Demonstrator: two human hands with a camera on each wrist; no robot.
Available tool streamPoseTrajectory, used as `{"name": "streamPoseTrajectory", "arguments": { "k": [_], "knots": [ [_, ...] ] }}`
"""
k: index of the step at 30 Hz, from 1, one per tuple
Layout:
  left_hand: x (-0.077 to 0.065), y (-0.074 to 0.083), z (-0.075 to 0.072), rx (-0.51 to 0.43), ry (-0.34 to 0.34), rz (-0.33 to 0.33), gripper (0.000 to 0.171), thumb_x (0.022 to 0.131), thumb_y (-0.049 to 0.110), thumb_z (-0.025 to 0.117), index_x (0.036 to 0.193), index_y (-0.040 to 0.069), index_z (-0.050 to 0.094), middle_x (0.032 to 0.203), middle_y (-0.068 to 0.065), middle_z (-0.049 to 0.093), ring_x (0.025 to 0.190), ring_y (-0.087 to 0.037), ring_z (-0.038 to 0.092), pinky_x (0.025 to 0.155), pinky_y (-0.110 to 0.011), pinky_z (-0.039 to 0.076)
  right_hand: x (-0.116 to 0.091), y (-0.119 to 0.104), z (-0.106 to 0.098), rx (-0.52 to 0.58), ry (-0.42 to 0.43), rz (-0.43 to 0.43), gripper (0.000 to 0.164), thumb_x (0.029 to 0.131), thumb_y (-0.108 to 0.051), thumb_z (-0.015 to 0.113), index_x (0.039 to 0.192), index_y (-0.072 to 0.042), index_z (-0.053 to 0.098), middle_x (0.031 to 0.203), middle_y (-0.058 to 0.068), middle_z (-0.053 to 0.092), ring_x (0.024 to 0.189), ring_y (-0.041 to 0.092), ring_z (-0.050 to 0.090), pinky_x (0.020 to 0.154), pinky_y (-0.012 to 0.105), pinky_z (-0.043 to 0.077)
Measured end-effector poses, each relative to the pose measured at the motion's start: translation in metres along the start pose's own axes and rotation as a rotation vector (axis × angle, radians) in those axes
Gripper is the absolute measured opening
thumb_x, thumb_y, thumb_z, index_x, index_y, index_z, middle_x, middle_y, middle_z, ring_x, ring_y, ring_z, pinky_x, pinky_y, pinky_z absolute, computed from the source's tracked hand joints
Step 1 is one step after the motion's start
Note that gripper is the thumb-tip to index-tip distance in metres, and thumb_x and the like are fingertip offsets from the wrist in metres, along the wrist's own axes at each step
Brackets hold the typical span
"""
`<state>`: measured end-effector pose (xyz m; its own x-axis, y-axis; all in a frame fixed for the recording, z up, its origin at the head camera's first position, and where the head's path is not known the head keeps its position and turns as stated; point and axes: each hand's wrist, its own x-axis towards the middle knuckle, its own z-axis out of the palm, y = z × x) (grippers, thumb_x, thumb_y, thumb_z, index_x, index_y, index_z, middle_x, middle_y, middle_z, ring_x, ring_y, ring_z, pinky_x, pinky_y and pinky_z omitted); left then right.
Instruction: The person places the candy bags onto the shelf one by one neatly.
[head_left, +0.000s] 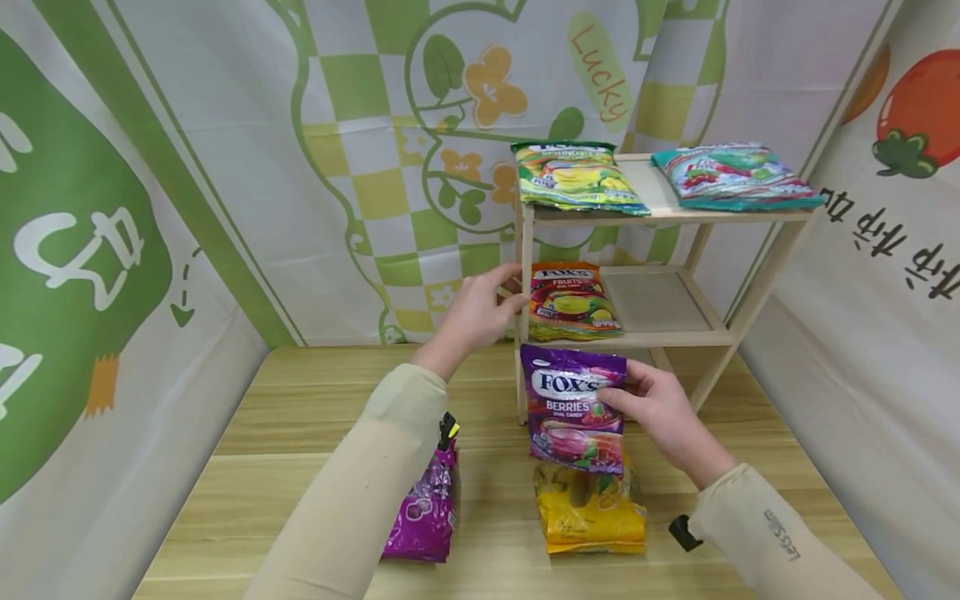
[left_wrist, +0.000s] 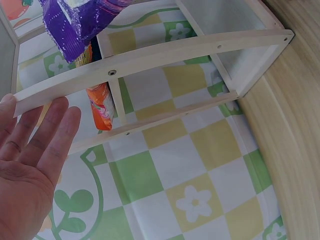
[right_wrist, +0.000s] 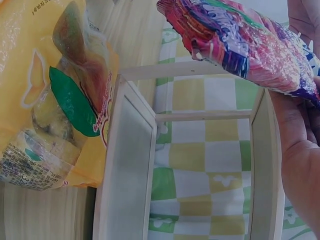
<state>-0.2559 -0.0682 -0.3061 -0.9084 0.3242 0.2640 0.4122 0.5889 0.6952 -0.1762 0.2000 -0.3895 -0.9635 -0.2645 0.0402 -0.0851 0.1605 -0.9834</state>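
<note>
My right hand [head_left: 663, 412] pinches a purple bag of Fox's Berries candy [head_left: 573, 412] by its right edge. The bag hangs upright in front of the lower part of a small wooden shelf rack [head_left: 630, 340]. My left hand [head_left: 480, 312] holds the rack's front left post [left_wrist: 90, 75], thumb on one side and fingers on the other. Just right of that post, an orange-red bag of Fox's Fruits candy [head_left: 572, 304] leans on the middle shelf. In the right wrist view, the berries bag [right_wrist: 250, 47] lies against my right fingers, partly out of frame.
On the top shelf lie a green-yellow candy bag [head_left: 577, 177] and a teal candy bag [head_left: 738, 177]. A yellow bag [head_left: 596, 517] stands on the wooden table [head_left: 255, 483] before the rack. A magenta bag [head_left: 423, 517] is partly behind my left sleeve. Printed cloth walls enclose the table.
</note>
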Motion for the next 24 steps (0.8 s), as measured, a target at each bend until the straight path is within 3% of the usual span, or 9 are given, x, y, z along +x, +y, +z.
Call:
{"name": "streamPoseTrajectory", "arguments": {
  "k": [24],
  "knots": [
    [-0.002,0.002,-0.001,0.017,-0.005,-0.005,0.045,0.104,0.017,0.06,0.146,0.005,0.051,0.121,-0.009,0.068,0.102,-0.022,0.069,0.09,-0.035,0.059,0.0,-0.004,-0.011,-0.024,0.045,-0.049,0.044,0.099,-0.02,0.069,0.133,0.006,0.059,0.106,0.005,0.072,0.093,0.017,0.071,0.083,0.032,0.062]
  ]
}}
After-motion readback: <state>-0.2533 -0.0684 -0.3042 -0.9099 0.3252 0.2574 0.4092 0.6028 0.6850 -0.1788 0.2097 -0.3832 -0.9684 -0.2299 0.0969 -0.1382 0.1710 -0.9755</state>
